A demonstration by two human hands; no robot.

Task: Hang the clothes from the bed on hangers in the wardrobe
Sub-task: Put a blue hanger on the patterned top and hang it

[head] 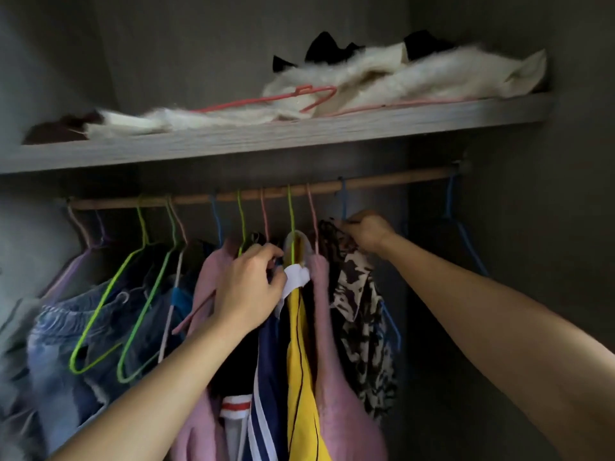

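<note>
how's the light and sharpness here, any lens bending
Head view: dim, the wardrobe nearly black on its right side; jeans and furry fabric on the shelf blurred; shelf and rod slant, slightly bowed; left hand pinching the white label and right hand gripping the patterned top read clearly.

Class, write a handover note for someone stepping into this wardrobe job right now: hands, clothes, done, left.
Left hand pinches the white label of the yellow top. Right hand grips the patterned garment by the blue hanger on the rod.
Done: several clothes hang.
Left: seat the patterned garment. The bed is out of view. A pink hanger lies on the shelf.
</note>
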